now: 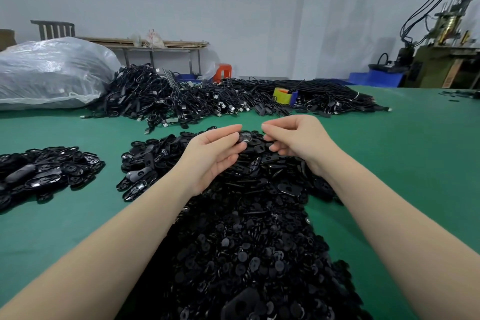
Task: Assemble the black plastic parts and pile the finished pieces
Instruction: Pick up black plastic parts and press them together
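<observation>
A long heap of loose black plastic parts runs down the middle of the green table toward me. Above its far end, my left hand pinches a small oval black piece between thumb and fingers. My right hand hovers just to the right of that piece with its fingers curled inward; whether they hold a small part I cannot tell. A second pile of black shells lies left of my left hand, and another pile of black pieces sits at the far left.
A big tangle of black USB cables stretches across the back of the green table, with a yellow tape roll among them. A large clear plastic sack lies at the back left. Machinery stands at the right.
</observation>
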Motion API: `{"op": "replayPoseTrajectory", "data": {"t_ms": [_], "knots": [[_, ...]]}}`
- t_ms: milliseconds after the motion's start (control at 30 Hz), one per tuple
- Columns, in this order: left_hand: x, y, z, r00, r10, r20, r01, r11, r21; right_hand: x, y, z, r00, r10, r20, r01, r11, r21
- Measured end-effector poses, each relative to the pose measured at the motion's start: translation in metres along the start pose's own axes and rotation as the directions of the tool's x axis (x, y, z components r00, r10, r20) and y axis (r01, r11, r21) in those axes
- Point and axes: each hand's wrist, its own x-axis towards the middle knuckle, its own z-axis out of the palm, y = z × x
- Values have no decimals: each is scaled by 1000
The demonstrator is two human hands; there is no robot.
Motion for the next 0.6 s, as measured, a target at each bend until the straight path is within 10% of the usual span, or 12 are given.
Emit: {"op": "replayPoseTrajectory", "data": {"t_ms": [600], "knots": [[1, 2, 1, 997, 55, 47, -52, 997, -61, 3, 8, 6, 999, 9, 53, -16, 991, 135]]}}
